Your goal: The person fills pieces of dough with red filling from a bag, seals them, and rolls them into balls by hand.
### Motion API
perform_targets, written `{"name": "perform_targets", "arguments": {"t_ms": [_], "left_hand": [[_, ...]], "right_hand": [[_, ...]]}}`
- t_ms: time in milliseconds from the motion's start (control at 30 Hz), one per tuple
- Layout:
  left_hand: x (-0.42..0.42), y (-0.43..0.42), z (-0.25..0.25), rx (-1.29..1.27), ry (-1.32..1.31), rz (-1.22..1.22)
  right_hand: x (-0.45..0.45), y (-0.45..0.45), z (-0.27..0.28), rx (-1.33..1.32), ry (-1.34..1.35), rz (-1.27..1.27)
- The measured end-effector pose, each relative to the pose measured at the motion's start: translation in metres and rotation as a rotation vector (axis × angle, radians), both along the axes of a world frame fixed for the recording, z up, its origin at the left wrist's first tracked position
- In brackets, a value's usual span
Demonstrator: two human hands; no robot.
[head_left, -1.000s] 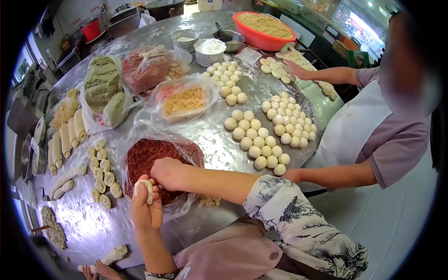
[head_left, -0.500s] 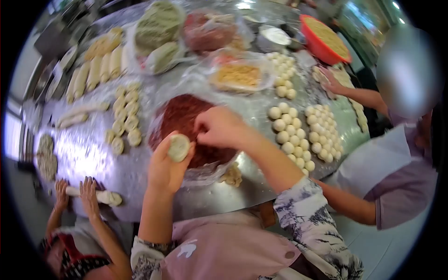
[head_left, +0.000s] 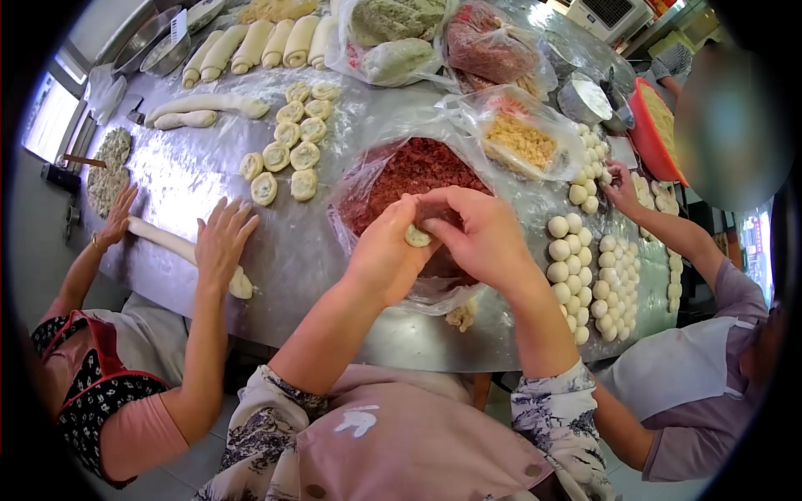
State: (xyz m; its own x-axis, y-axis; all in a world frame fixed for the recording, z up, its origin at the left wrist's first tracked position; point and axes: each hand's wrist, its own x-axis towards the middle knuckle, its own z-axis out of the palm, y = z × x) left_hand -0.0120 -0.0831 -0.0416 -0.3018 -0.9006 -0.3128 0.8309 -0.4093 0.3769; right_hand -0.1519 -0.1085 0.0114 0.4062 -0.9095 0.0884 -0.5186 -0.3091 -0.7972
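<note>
A small pale dough round (head_left: 417,236) sits between my two hands, mostly covered by fingers. My left hand (head_left: 386,255) is wrapped round it from the left. My right hand (head_left: 483,238) meets it from the right, thumb and fingers closed at its edge. Whether filling is inside the dough cannot be seen. Just beyond and below my hands lies a heap of dark red crumbly filling (head_left: 426,171) in an open clear plastic bag (head_left: 341,209).
Cut dough pieces (head_left: 287,134) lie left of the bag, white dough balls (head_left: 571,267) to the right. A tub of yellow crumbs (head_left: 520,140) stands behind. A co-worker's hands (head_left: 221,242) flank a dough roll (head_left: 163,240) at left; another co-worker's hand (head_left: 622,188) is at right.
My right hand has left the red filling and come to the dough round, which both hands now hold. The view has shifted. The left co-worker's hands have spread apart along the roll.
</note>
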Motion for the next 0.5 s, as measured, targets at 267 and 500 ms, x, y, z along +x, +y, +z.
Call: {"name": "perform_targets", "arguments": {"t_ms": [267,500], "left_hand": [[-0.001,0.002,-0.001,0.027,-0.185,0.023],[0.005,-0.001,0.01,0.104,-0.257,0.073]], "right_hand": [[-0.008,0.002,-0.003,-0.094,0.013,-0.111],[-0.019,0.002,-0.006,-0.277,0.121,-0.1]]}}
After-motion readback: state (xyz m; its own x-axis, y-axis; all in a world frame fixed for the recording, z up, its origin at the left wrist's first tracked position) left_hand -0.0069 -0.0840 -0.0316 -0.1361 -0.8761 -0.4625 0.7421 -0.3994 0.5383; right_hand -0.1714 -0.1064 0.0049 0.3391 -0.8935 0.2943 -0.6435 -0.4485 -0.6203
